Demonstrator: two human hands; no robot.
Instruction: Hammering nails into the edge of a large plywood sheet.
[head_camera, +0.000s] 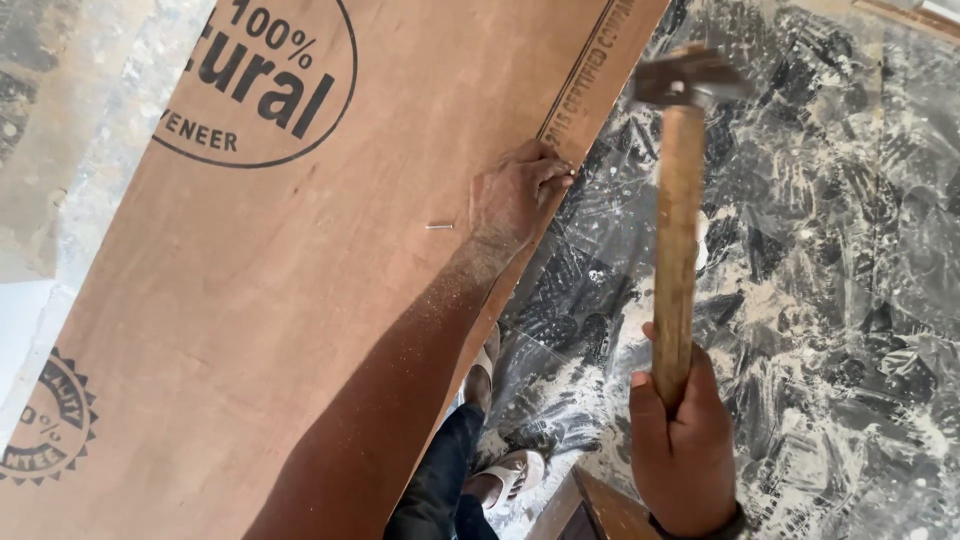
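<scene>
A large brown plywood sheet (280, 280) with black round stamps fills the left and middle. My left hand (515, 195) rests at its right edge, fingers pinched on a small nail (568, 176). A loose nail (438, 227) lies on the sheet just left of that hand. My right hand (680, 440) grips the wooden handle of a hammer (678, 230). Its metal head is raised and blurred, up and to the right of the pinched nail.
The floor (820, 260) is dark patterned tile dusted with white powder and sawdust. My feet in white sandals (505, 470) stand below the sheet's edge. A brown wooden piece (590, 510) sits at the bottom. A pale surface (60, 120) shows at far left.
</scene>
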